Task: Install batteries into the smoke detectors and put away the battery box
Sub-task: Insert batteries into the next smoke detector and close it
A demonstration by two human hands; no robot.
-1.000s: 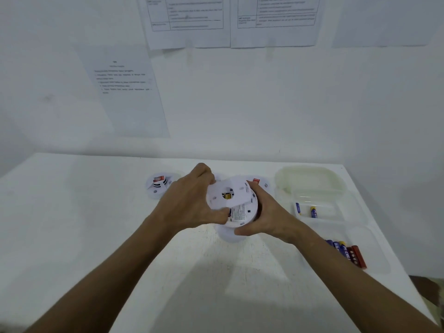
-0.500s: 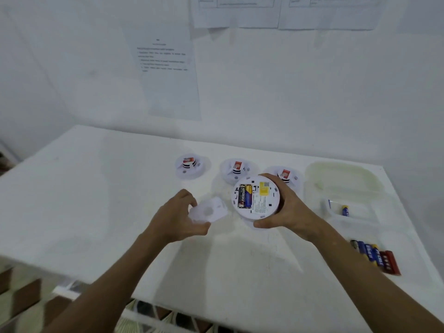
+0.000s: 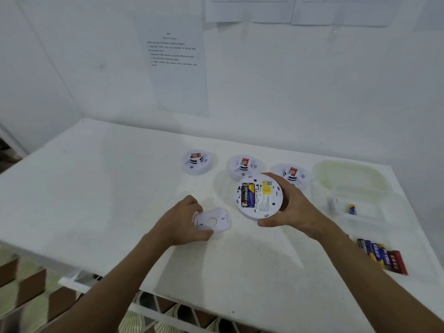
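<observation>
My right hand (image 3: pixel 292 209) grips a round white smoke detector (image 3: pixel 260 198) with its back facing me; two batteries (image 3: pixel 248 195) sit side by side in its open compartment. My left hand (image 3: pixel 179 223) holds the detector's white back plate (image 3: pixel 212 221) low over the table, left of the detector. Three more white smoke detectors (image 3: pixel 196 161) (image 3: pixel 242 165) (image 3: pixel 292 175) stand in a row behind. The clear battery box (image 3: pixel 350 203) lies open at the right with a loose battery (image 3: pixel 352 209) inside. Several batteries (image 3: pixel 382 255) lie in a row near the right front.
The white table (image 3: pixel 96 188) stands against a white wall with paper sheets (image 3: pixel 173 66) taped on it. Its front edge runs low across the view, with patterned floor (image 3: pixel 36 296) below at the left. The box's lid (image 3: pixel 348 176) rests flat at the back right.
The back plate came off the detector: my left hand carried it left and down, while my right hand kept the detector, batteries now showing. The view shifted left and down.
</observation>
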